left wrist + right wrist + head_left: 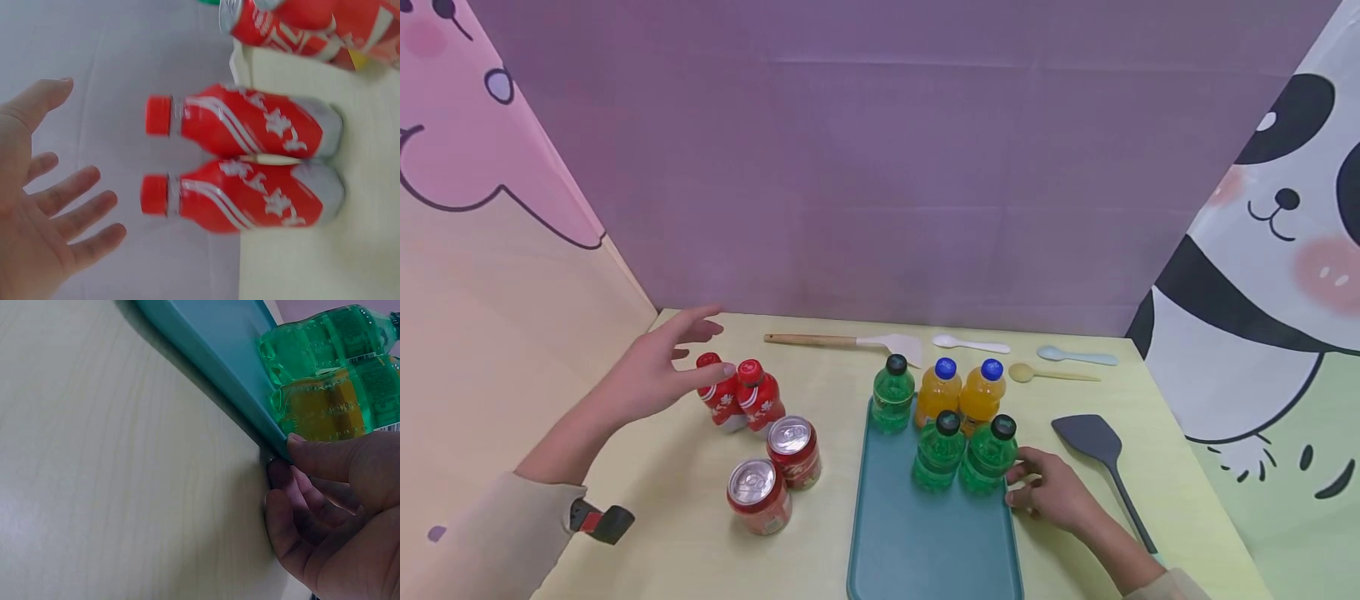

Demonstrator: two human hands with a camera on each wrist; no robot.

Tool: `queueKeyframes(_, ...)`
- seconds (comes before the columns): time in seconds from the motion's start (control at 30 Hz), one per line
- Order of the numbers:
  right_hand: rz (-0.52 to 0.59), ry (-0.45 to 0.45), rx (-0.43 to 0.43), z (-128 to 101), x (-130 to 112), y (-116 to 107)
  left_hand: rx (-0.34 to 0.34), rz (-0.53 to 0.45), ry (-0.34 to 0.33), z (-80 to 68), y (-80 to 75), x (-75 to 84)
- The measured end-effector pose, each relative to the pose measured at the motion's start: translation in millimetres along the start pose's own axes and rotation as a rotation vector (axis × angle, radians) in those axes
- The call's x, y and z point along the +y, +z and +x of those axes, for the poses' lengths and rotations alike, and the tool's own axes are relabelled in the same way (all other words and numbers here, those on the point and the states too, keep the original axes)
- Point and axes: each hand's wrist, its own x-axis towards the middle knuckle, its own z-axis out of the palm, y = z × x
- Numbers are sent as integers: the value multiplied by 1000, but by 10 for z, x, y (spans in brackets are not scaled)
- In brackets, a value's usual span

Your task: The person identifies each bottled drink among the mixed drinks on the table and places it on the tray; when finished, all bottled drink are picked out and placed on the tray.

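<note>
My left hand [658, 371] hovers beside two red plastic bottles [760, 402], fingers spread and nothing held. In the left wrist view, a gap separates that hand [37, 219] from the red caps [159, 115]. On the right, my right hand [1051, 490] pinches the edge of a teal tray [934, 546]; the right wrist view has its thumb [325, 456] on the rim and fingertips just below. Three green bottles [938, 454] with black caps stand on the tray's far part, along with two orange drink bottles [982, 398] with blue caps.
Two red cans [760, 500] stand left of the tray. A wooden-handled spatula [820, 340], white spoon [973, 344], pale blue spoon [1075, 356] and yellow spoon [1052, 373] lie along the back. A dark grey turner [1097, 442] lies at the right, by my forearm.
</note>
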Motion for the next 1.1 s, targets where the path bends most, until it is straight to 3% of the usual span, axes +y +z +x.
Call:
queueKeyframes(0.23, 7, -4, -2, -8, 2, 1, -45, 30, -81, -3, -29, -280)
queueKeyframes(0.53, 12, -36, -14, -7, 26, -11, -139, -26, -154, -4, 171, -692)
queueKeyframes(0.87, 11, -25, -10, 2, 31, -3, -118, -201, -114, -11, 379, -874)
queueKeyframes(1.1, 15, -17, -9, -1, 30, -5, -80, -242, -160, -5, 465, -914)
